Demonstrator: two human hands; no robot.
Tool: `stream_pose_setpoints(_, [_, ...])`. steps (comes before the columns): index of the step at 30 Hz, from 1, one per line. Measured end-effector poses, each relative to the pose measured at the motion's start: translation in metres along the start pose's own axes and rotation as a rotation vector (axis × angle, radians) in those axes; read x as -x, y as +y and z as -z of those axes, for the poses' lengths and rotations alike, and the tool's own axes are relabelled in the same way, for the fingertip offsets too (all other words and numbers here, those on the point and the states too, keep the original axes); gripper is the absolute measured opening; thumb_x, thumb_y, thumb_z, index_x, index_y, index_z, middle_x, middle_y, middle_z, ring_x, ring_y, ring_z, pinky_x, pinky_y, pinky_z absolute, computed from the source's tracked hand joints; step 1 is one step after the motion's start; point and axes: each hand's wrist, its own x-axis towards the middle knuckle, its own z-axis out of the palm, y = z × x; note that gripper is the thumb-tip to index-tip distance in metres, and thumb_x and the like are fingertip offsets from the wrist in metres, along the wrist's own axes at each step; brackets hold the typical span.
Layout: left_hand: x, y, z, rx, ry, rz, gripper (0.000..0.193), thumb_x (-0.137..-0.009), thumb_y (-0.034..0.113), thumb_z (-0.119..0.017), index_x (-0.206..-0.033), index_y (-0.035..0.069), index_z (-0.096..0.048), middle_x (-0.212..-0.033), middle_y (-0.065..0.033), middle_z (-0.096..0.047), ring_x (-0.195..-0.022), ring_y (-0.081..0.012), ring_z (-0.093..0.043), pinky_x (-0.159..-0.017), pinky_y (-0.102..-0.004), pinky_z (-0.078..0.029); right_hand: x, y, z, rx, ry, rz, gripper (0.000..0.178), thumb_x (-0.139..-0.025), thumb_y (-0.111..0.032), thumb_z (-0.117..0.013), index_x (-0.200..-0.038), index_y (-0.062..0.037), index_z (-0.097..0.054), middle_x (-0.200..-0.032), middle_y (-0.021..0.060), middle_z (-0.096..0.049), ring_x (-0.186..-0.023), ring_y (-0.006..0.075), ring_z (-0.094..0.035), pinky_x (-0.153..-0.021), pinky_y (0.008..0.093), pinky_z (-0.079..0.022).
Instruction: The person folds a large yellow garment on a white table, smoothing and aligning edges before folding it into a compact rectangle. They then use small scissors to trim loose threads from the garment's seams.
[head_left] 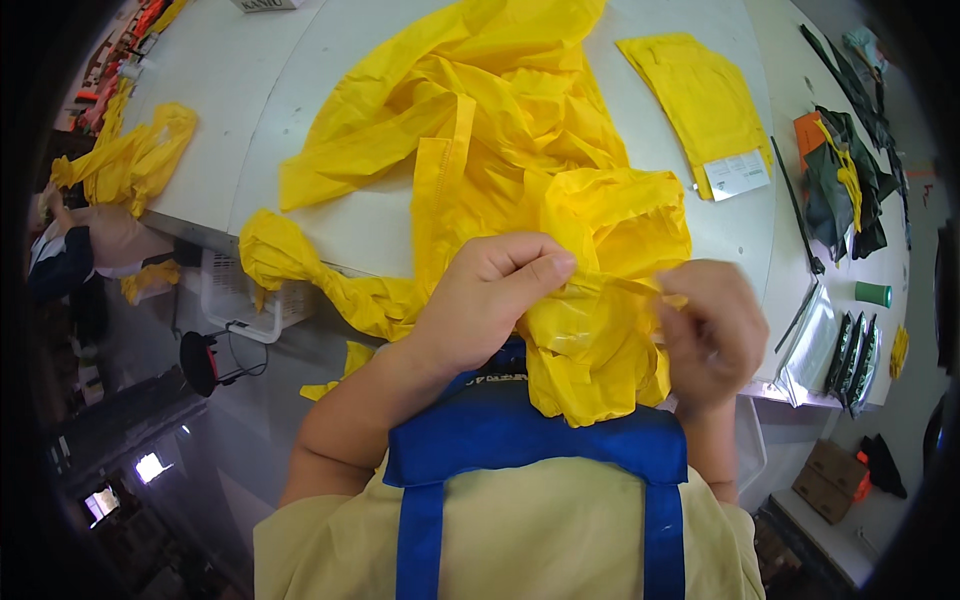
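- Fabric first: the yellow raincoat [500,150] is lying spread and crumpled over the white table [340,30], with its near end hanging off the edge right in front of the person's blue apron [540,440].
- Left hand [490,295] is curling into a loose fist, thumb pressing a thin fold of the yellow sheet against the fingers.
- Right hand [712,335] is pinching the other end of that same fold, fingers closed, so a short strip is stretching taut between the two hands.
- Handling guess: it's looking very light, thin, floppy and a bit slick, so it's probably sliding and bunching easily; gripping at a seam or hem seems safer than the loose middle.
- Packaging stuff: a flat folded yellow pack [700,100] is sitting at the far right of the table with a small white rectangular label [736,174] at its near corner.
- Clear plastic bags [812,345] are lying by the right edge, and a green cup [872,294] is standing nearby.
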Motion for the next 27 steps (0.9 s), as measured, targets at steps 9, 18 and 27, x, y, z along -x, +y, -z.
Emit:
stream_pose_setpoints(9, [0.003, 0.012, -0.009, -0.297, 0.047, -0.049, 0.022, -0.093, 0.019, -0.058, -0.084, -0.001, -0.064, -0.07, 0.0016, -0.056, -0.067, -0.004, -0.049, -0.061, -0.0215, -0.041, -0.007, -0.013, -0.017, -0.04, -0.218, 0.047, 0.031, -0.06, 0.008, -0.065, -0.087, -0.0061, -0.063, -0.076, 0.0094, -0.058, -0.06, 0.0237, -0.057, -0.052, 0.032, -0.046])
stream_pose_setpoints(18, [0.002, 0.005, -0.006, 0.068, 0.033, -0.005, 0.024, -0.093, 0.02, -0.056, -0.084, -0.001, -0.063, -0.072, 0.0039, -0.057, -0.067, -0.0031, -0.05, -0.06, -0.0207, -0.042, 0.009, 0.012, 0.005, -0.235, -0.142, -0.276, 0.052, -0.07, -0.022, -0.079, -0.111, -0.0026, -0.053, -0.092, 0.0076, -0.058, -0.073, 0.0149, -0.057, -0.062, 0.0233, -0.043])
stream_pose_setpoints(27, [-0.001, 0.008, -0.007, -0.091, 0.006, -0.04, 0.024, -0.093, 0.019, -0.056, -0.088, -0.002, -0.065, -0.074, 0.0019, -0.059, -0.07, -0.004, -0.051, -0.063, -0.0208, -0.042, -0.005, -0.001, 0.003, 0.087, -0.175, 0.043, 0.029, -0.063, -0.013, -0.08, -0.087, -0.0038, -0.066, -0.076, 0.0082, -0.065, -0.064, 0.0224, -0.062, -0.054, 0.0313, -0.046])
